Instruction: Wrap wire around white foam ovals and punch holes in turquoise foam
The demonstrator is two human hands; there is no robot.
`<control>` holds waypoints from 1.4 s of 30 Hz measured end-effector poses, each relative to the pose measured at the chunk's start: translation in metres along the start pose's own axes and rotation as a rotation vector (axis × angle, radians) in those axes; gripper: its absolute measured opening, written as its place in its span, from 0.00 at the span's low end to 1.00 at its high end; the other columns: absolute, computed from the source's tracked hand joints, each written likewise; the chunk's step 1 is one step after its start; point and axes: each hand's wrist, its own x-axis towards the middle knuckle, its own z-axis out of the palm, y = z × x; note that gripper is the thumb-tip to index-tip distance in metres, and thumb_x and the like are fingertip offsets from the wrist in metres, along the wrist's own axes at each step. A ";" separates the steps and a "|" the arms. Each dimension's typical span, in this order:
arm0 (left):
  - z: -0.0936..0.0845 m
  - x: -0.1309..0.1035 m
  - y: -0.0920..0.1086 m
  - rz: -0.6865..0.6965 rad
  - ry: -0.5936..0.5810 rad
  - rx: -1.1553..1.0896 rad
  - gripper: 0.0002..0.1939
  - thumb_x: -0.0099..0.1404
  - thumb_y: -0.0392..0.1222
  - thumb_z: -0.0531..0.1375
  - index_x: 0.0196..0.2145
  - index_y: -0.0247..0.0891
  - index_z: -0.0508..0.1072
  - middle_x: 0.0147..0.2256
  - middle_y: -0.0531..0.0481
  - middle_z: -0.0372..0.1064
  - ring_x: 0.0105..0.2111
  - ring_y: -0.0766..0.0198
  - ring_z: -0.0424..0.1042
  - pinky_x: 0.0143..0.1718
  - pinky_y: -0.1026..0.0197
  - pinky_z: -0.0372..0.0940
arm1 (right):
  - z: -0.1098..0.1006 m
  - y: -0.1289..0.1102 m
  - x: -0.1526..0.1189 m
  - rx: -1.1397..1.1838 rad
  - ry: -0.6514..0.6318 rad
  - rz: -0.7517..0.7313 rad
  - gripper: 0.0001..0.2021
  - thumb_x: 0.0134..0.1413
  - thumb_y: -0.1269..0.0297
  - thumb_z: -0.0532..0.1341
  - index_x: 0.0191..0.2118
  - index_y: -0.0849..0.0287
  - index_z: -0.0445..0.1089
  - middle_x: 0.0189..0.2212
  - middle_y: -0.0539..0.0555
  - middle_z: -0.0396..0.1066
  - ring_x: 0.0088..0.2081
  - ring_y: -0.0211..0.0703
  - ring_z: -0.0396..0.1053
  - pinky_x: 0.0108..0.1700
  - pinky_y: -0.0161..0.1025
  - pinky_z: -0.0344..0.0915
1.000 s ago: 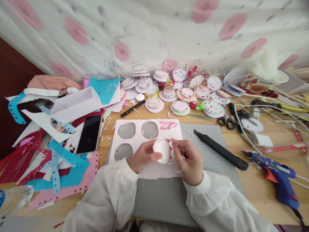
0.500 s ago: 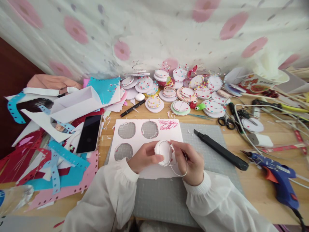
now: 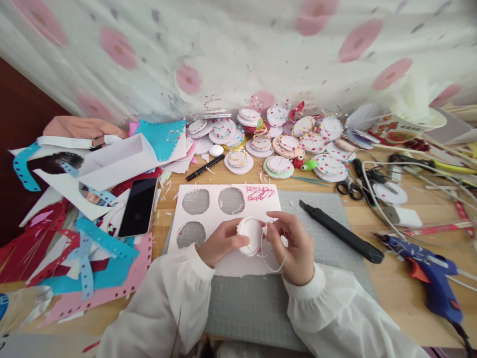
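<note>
My left hand [image 3: 223, 242] is closed around the edge of a small white disc [image 3: 250, 235], thumb resting on its front. At the disc's right side, my right hand [image 3: 297, 248] pinches a thin white cord [image 3: 274, 270] that hangs in a loop below the fingers. The cord's ends are too small to follow. Beneath both hands lies a white sheet [image 3: 213, 211] with round holes cut out and red scribble in one corner. It rests on a grey cutting mat [image 3: 253, 308].
A black utility knife [image 3: 341, 232] lies on the mat's right. Further right are a blue glue gun [image 3: 425, 263], scissors [image 3: 349, 189] and loose cords. Decorated paper discs [image 3: 238, 161] line the back. At left are a phone [image 3: 137, 207] and coloured paper scraps [image 3: 106, 238].
My right hand's fingers have drawn slightly apart from the disc, with the cord loop shifting a little. The disc has turned slightly, its face showing more plainly.
</note>
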 end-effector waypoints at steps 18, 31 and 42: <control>0.002 0.000 0.005 0.028 -0.052 0.024 0.24 0.56 0.48 0.65 0.49 0.35 0.72 0.38 0.44 0.74 0.36 0.58 0.70 0.36 0.62 0.61 | -0.004 0.000 0.002 -0.192 -0.012 -0.188 0.06 0.58 0.70 0.58 0.38 0.56 0.70 0.24 0.47 0.72 0.23 0.34 0.68 0.26 0.32 0.64; 0.006 0.000 0.012 0.053 -0.075 0.193 0.23 0.55 0.48 0.64 0.46 0.34 0.73 0.38 0.45 0.72 0.37 0.57 0.68 0.41 0.57 0.61 | -0.003 0.002 -0.003 -0.223 0.007 -0.103 0.11 0.59 0.72 0.57 0.46 0.54 0.69 0.24 0.46 0.74 0.23 0.32 0.70 0.26 0.29 0.64; 0.001 0.002 0.001 0.032 0.010 -0.110 0.25 0.58 0.48 0.62 0.51 0.35 0.70 0.44 0.41 0.72 0.39 0.54 0.72 0.42 0.56 0.64 | 0.003 -0.001 0.002 0.174 -0.018 0.095 0.18 0.59 0.67 0.57 0.54 0.54 0.56 0.22 0.44 0.65 0.23 0.35 0.65 0.27 0.34 0.62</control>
